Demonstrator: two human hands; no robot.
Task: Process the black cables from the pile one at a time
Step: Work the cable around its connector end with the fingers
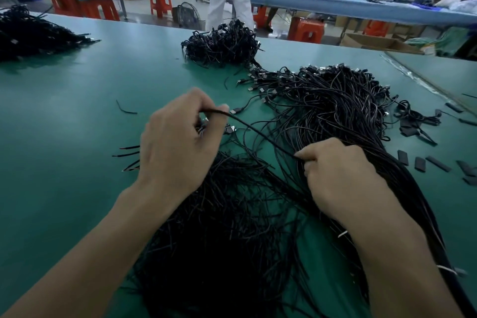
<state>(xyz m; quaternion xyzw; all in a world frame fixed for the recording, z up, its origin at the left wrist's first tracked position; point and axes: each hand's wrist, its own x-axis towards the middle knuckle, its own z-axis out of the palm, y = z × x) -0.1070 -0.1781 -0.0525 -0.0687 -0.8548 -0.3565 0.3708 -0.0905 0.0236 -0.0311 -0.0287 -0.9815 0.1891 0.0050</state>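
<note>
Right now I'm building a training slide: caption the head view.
Left hand and right hand pinch one black cable above the cable pile on a green table.

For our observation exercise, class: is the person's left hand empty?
No: the left hand pinches one black cable that runs across to the right hand, which grips it too.

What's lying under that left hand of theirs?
The left hand pinches one cable. Beneath it lie loose black cables on the green table; wire ends poke out. Whatever its palm covers is hidden.
</note>
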